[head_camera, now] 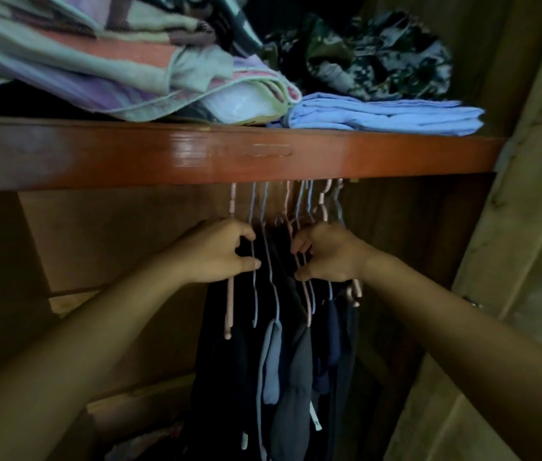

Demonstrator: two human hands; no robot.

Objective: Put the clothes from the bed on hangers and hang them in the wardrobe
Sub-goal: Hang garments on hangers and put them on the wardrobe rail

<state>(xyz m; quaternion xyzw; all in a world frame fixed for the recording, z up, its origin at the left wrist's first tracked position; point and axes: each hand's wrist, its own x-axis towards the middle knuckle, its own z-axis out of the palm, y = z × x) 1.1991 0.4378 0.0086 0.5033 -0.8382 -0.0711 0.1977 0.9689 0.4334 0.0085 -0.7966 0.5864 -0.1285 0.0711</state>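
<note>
Hands reach into the wardrobe (525,168) under its red-brown shelf (96,154): the left hand (219,251) curls round the pink and blue hangers (253,261) on the left of the bunch, and the right hand (327,252) pinches hangers on the right. Dark clothes (292,377) hang from them between the forearms. Folded blankets (103,61) and a blue cloth (382,113) lie on the shelf.

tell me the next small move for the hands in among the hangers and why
Probably spread the two hands apart to widen the gap. The left hand and right hand each grip hangers crowded under the wooden shelf, with dark clothes packed close below, leaving little room for another garment.
</note>
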